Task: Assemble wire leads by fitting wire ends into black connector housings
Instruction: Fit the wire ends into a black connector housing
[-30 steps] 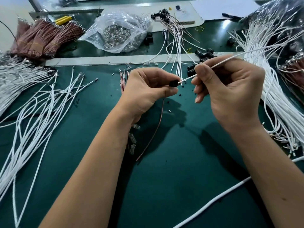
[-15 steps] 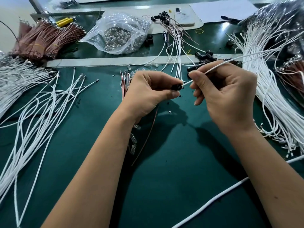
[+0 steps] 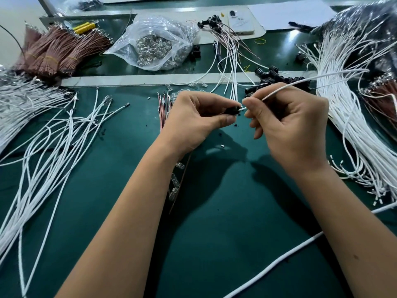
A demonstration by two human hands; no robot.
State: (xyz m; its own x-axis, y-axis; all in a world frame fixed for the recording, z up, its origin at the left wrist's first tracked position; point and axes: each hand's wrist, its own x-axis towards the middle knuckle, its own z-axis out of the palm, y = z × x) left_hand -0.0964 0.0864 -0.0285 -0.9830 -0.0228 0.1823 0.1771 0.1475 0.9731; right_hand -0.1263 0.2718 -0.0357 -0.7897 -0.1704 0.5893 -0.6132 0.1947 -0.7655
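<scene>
Head view: the left hand [image 3: 194, 117] pinches 1 black housing [image 3: 233, 110] at centre. At its 3 o'clock, the right hand [image 3: 287, 123] pinches a white wire [image 3: 277, 91], tip at the opening. Insertion step; next likely a straight push inward.

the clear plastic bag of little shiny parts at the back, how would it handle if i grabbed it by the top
The bag would probably sag and shift: its film is thin and crumpled, and the loose parts sit heaped at the bottom. It may be heavy for its size if those shiny parts are metal or glass. Its mouth looks open, so tipping it could spill them on the table.
</scene>
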